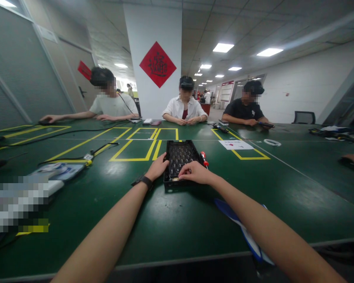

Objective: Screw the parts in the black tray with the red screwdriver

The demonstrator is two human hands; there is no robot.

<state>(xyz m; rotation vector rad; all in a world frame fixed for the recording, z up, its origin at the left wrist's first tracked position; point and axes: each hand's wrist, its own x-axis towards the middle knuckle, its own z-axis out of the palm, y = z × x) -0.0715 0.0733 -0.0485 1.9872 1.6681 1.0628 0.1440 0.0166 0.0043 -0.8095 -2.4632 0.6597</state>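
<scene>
A black tray with rows of small compartments lies on the green table in front of me. My left hand holds the tray's left edge, thumb on the rim. My right hand is over the tray's near right part, thumb and forefinger pinched at the near end. Beside those fingertips is a small pale piece at the near rim; whether they grip it is too small to tell. Just right of the tray lies a red screwdriver.
Three people sit across the table. A white paper and a white ring lie to the right. Cables and a blue-white bag are at left. A blue-edged item lies under my right forearm.
</scene>
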